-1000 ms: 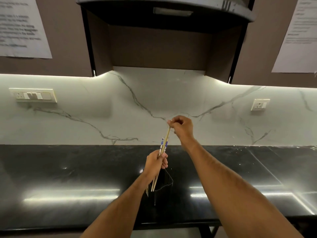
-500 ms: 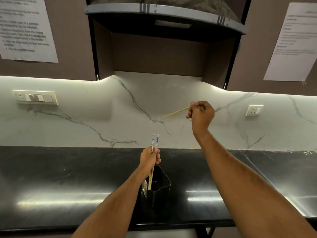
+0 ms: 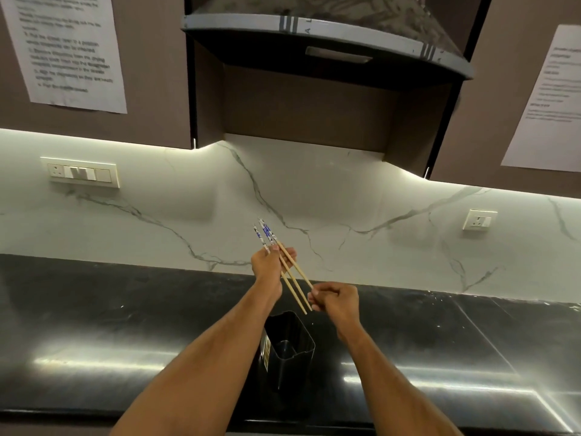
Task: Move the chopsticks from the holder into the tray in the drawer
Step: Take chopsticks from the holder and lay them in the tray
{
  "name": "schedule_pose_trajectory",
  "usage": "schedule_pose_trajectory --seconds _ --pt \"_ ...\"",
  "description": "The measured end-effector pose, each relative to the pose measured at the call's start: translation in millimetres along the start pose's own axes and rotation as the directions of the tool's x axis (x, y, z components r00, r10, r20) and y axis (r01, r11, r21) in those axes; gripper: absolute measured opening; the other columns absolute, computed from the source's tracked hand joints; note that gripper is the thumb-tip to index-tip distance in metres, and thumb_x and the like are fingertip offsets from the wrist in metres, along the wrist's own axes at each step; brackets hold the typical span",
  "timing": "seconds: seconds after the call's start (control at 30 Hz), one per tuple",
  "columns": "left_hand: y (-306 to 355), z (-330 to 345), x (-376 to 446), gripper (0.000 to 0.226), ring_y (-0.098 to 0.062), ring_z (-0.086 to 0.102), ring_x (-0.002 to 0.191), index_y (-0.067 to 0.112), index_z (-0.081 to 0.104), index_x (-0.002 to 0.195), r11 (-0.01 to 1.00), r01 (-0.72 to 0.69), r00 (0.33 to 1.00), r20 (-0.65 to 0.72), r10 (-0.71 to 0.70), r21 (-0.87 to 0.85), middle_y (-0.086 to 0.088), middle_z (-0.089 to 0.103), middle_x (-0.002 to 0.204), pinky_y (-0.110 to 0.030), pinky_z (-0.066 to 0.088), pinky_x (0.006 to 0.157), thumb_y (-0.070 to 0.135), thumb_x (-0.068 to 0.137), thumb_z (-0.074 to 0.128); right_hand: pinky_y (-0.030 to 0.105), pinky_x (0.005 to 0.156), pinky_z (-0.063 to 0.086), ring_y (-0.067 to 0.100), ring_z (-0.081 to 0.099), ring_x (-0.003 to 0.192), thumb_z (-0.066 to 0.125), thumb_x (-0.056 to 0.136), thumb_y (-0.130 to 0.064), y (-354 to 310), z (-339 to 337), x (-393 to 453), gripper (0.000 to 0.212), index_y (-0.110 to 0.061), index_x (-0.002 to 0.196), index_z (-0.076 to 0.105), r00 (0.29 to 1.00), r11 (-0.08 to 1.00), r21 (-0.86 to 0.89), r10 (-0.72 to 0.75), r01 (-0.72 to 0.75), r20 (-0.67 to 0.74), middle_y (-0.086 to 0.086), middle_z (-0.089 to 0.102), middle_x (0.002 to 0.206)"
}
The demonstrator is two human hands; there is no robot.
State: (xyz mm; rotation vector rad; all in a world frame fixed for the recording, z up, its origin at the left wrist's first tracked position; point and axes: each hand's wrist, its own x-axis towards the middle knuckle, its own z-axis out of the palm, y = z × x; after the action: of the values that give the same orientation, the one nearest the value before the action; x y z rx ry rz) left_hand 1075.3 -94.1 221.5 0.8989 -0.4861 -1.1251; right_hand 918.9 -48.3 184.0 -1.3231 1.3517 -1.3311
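Observation:
Wooden chopsticks [image 3: 290, 276] with blue-and-white patterned tops slant from upper left to lower right above the counter. My left hand [image 3: 270, 265] grips them near the patterned ends. My right hand [image 3: 334, 298] pinches their thin lower tips. Below the hands stands the black plastic holder [image 3: 287, 347] on the counter, and nothing shows inside it. No drawer or tray is in view.
The holder stands on a glossy black countertop [image 3: 125, 325] that runs the full width. Behind it rises a white marble backsplash [image 3: 345, 199] with a switch plate [image 3: 80, 173] and a socket [image 3: 479, 219]. A range hood [image 3: 327, 42] and cabinets with taped paper sheets hang above.
My right hand has come down from the upper right with its chopstick and joined it to those in my left hand. The left hand has lifted the chopsticks clear of the holder.

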Motion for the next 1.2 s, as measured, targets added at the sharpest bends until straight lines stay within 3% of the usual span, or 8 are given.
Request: schedule_pose_trajectory --seconds 0.27,0.43,0.57,0.73,1.03,1.2 --pt "-2.8 -6.9 -7.0 0.02 -0.028 0.077 0.078 0.004 0.064 0.104 0.999 0.031 1.0 0.006 -0.031 -0.041 -0.017 0.075 0.089 -0.036 0.063 0.07 0.016 0.104 0.048 0.044 0.074 0.065 0.029 0.078 0.077 0.065 0.093 0.002 2.8 9.8 -5.2 0.007 -0.001 0.096 0.072 0.948 0.988 -0.109 0.138 -0.111 0.287 0.015 0.077 0.082" --pt "-5.1 -8.3 -6.7 0.021 -0.024 0.072 0.072 0.002 0.065 0.104 1.0 0.013 1.0 0.011 -0.013 0.023 -0.012 0.07 0.081 -0.036 0.062 0.072 0.014 0.105 0.047 0.041 0.074 0.064 0.031 0.077 0.085 0.063 0.099 -0.014 1.6 11.9 -6.5 0.016 -0.009 0.112 0.069 0.903 0.995 -0.068 0.091 -0.068 0.419 0.014 0.078 0.094" --pt "-8.0 -8.5 -6.7 0.021 -0.022 0.071 0.068 0.002 0.065 0.104 0.999 0.017 1.0 0.022 -0.018 0.044 -0.01 0.068 0.078 -0.036 0.063 0.07 0.012 0.104 0.047 0.045 0.076 0.064 0.028 0.077 0.082 0.067 0.095 -0.009 2.7 15.5 -4.6 0.017 -0.006 0.112 0.071 0.911 0.989 -0.145 0.077 -0.019 0.405 0.012 0.078 0.091" --pt "-8.9 -11.5 -7.3 0.024 -0.022 0.071 0.07 0.003 0.066 0.108 0.994 0.012 0.994 0.103 -0.023 0.108 -0.01 0.067 0.081 -0.034 0.062 0.068 0.012 0.104 0.044 0.045 0.075 0.064 0.027 0.078 0.08 0.07 0.093 -0.01 7.8 15.2 -4.4 0.017 -0.002 0.108 0.074 0.918 0.983 -0.17 0.126 -0.065 0.375 0.012 0.079 0.087" --pt "-15.1 -14.4 -10.1 0.023 -0.024 0.074 0.08 0.003 0.063 0.113 0.987 0.002 0.981 0.192 -0.033 0.16 -0.018 0.072 0.098 -0.038 0.062 0.075 0.014 0.106 0.044 0.047 0.08 0.063 0.028 0.078 0.083 0.069 0.094 -0.011 12.9 14.3 -0.5 0.015 -0.001 0.104 0.074 0.875 0.974 -0.215 0.161 -0.067 0.457 0.014 0.078 0.088" --pt "-15.5 -18.3 -9.0 0.022 -0.027 0.074 0.083 0.004 0.062 0.115 0.987 0.01 0.972 0.23 -0.048 0.16 -0.018 0.072 0.098 -0.04 0.062 0.08 0.014 0.105 0.046 0.042 0.078 0.064 0.029 0.078 0.084 0.068 0.094 -0.008 13.2 14.0 1.4 0.014 0.0 0.104 0.074 0.834 0.963 -0.261 0.194 -0.063 0.517 0.015 0.078 0.089"
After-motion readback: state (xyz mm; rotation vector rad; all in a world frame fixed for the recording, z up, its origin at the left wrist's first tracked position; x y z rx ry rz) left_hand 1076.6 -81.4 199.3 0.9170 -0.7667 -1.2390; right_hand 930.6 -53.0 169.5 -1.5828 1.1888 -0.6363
